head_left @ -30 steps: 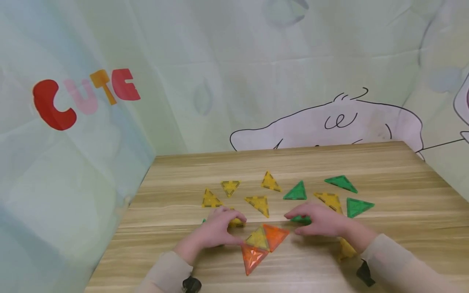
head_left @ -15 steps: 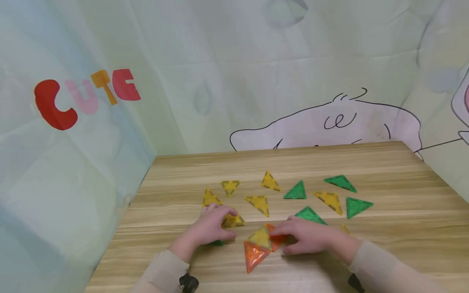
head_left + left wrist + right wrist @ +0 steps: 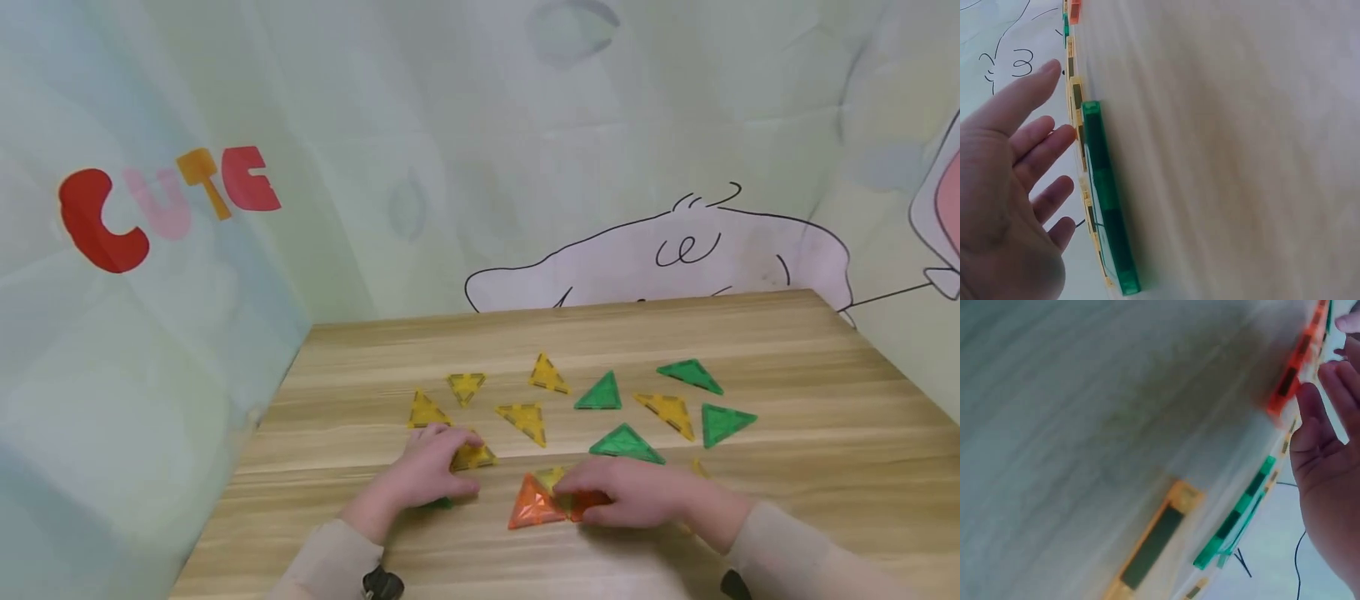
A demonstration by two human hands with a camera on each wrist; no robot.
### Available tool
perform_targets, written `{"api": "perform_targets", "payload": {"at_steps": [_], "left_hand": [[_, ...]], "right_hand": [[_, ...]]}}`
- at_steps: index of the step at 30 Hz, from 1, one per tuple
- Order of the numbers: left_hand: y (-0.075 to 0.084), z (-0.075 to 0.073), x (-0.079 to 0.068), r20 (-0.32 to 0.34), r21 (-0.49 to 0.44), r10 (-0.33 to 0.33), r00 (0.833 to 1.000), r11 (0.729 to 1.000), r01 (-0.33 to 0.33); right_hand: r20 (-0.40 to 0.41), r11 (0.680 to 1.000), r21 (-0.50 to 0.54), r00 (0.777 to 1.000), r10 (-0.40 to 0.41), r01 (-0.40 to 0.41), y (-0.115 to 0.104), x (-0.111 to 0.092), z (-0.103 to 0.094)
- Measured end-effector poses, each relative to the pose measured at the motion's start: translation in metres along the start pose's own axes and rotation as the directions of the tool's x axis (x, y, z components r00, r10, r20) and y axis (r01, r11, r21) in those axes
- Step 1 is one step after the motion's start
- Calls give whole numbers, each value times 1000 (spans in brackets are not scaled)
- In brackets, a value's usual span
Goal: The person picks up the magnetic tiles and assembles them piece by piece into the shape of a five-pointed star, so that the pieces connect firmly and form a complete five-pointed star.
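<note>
Two orange triangular magnetic tiles and a yellow one form a joined group near the front of the table. My right hand [image 3: 630, 492] holds the right-hand orange tile [image 3: 587, 502], its thumb by the near edge and fingers over the top. The left-hand orange tile [image 3: 534, 504] shows whole; the yellow tile [image 3: 550, 477] behind is partly covered by fingers. In the right wrist view, the thumb is right at the orange edge [image 3: 1291, 375]. My left hand [image 3: 427, 467] holds nothing, fingers loosely bent beside another yellow tile [image 3: 474, 457]. Below it a green tile [image 3: 1107, 194] lies flat, mostly hidden in the head view.
Several loose yellow tiles [image 3: 525, 421] lie behind the group. Green tiles [image 3: 627, 444] are spread behind and right of it, one [image 3: 727, 423] farther right. A yellow tile [image 3: 1154, 537] lies under the right forearm. A printed curtain [image 3: 420, 125] stands behind the wooden table [image 3: 360, 350].
My right hand has moved left from a green tile onto the orange-and-yellow group. The group has turned clockwise. My left hand has drawn back slightly left, away from the group.
</note>
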State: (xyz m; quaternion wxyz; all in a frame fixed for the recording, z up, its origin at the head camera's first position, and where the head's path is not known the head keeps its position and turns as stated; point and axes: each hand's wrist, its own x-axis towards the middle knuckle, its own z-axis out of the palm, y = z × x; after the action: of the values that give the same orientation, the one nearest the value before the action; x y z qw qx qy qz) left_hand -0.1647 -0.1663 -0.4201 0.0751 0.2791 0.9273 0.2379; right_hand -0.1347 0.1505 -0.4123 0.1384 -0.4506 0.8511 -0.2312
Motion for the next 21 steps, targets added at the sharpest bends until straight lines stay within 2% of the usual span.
{"api": "perform_targets", "payload": {"at_steps": [2,4,6,9,15,21], "left_hand": [[1,1,1,21,-11,0,1000,1000,1],[2,2,1,37,-15,0,999,1000,0],[2,2,1,46,-22,7,999,1000,-6],[4,2,0,68,-30,28,997,999,-26],[14,0,-5,172,-59,54,984,997,-44],[22,-2,-9,284,-138,126,951,986,-89]], "right_hand": [[11,1000,1,999,31,-31,0,1,3],[9,995,31,995,96,-96,0,0,3],[1,980,84,984,179,-179,1,-2,2],[-14,957,156,968,251,-246,0,-5,0],[-26,931,210,950,312,-300,-3,-7,0],[-29,923,221,944,330,-316,-3,-7,2]]}}
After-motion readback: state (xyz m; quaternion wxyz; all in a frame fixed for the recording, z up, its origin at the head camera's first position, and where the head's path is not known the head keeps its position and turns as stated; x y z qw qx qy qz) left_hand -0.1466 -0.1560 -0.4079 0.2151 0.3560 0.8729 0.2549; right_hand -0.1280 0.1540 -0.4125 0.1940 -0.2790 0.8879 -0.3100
